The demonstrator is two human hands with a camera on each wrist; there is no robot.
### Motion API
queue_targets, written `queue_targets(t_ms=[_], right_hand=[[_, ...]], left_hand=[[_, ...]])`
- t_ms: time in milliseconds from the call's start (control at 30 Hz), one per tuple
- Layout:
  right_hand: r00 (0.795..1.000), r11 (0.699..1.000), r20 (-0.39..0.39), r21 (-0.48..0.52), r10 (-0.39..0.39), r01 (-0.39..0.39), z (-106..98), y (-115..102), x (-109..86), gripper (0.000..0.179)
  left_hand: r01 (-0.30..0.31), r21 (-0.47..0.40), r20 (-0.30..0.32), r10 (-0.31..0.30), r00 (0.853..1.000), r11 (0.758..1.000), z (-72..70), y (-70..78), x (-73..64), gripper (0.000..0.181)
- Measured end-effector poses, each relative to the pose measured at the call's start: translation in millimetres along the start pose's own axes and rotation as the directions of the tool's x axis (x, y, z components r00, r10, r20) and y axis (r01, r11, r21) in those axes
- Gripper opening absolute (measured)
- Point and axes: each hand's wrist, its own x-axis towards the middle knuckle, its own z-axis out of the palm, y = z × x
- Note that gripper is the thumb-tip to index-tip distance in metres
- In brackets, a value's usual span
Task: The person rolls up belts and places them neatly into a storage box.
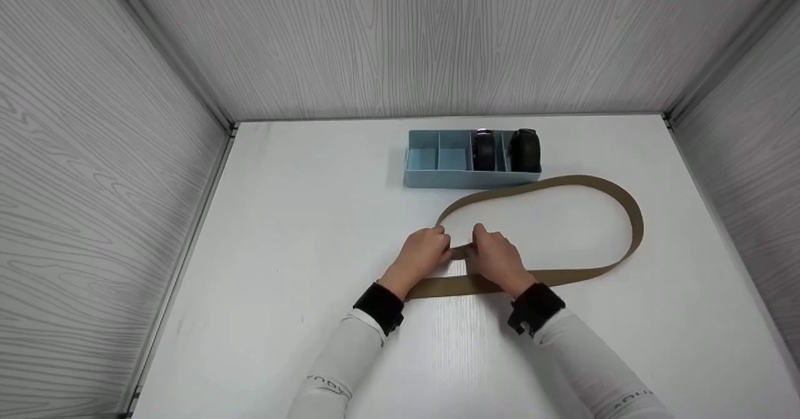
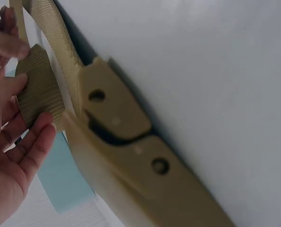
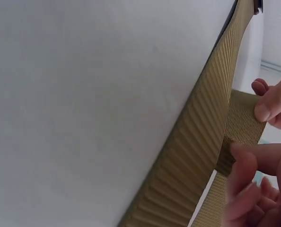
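Note:
A tan webbing belt [image 1: 635,219] lies in a wide loop on the table, standing partly on its edge. My left hand [image 1: 425,250] pinches its webbing between thumb and fingers, with the fingers fairly extended underneath in the left wrist view. Close beside it, my right hand [image 1: 497,259] holds the same short stretch, its thumb pressing the ribbed strap [image 3: 242,120]. Nearer the body, another run of the belt passes below both hands. In the left wrist view, a tan buckle [image 2: 126,137] with two dark holes shows large beside the left hand.
Behind the belt stands a light-blue divided box [image 1: 469,179]. Its two right compartments hold a dark coiled item [image 1: 484,151] and a second black coil [image 1: 525,151]. Wood-grain panels [image 1: 400,44] enclose the white table [image 1: 300,219] at the back and sides.

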Motion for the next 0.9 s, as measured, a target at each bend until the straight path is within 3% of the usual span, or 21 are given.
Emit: queue_targets(t_ms=[133, 233, 400, 467, 567, 633, 767, 900], right_hand=[[0.998, 0.986, 0.033, 0.157, 0.048, -0.052, 2.9, -4.1, 1.2, 0.015], [0.992, 0.97, 0.046, 0.212, 0.115, -0.123, 4.2, -5.9, 3.7, 0.02], [0.965, 0.938, 0.069, 0.227, 0.252, -0.261, 2.1, -7.2, 7.7, 0.03], [0.955, 0.931, 0.081, 0.217, 0.284, -0.295, 2.0, -6.4, 9.5, 0.03], [0.95, 0.931, 0.081, 0.192, 0.301, -0.311, 2.9, -4.8, 12.7, 0.027], [0.951, 0.934, 0.076, 0.179, 0.301, -0.31, 3.5, -4.6, 14.4, 0.025], [0.956, 0.937, 0.084, 0.191, 0.282, -0.293, 3.0, -7.1, 15.0, 0.021], [0.976, 0.953, 0.062, 0.209, 0.211, -0.219, 3.5, -10.3, 14.0, 0.017]], left_hand=[[0.006, 0.011, -0.045, -0.005, 0.999, 1.0, 1.9, 4.5, 2.3, 0.017], [0.002, -0.045, -0.018, -0.003, 1.0, 0.999, 0.0, 7.3, 2.5, 0.019], [0.066, -0.269, 0.093, -0.042, 0.995, 0.961, -6.5, 9.7, 0.4, 0.012], [0.089, -0.315, 0.112, -0.056, 0.992, 0.945, -8.1, 11.2, -0.6, 0.013], [0.107, -0.317, 0.091, -0.082, 0.992, 0.942, -9.1, 12.8, -1.4, 0.017], [0.142, -0.304, 0.05, -0.133, 0.99, 0.942, -9.4, 12.7, -0.8, 0.02], [0.263, -0.286, 0.04, -0.263, 0.964, 0.922, -10.4, 8.8, 2.8, 0.036], [0.37, -0.298, 0.168, -0.333, 0.928, 0.88, -10.5, 3.1, 6.5, 0.048]])
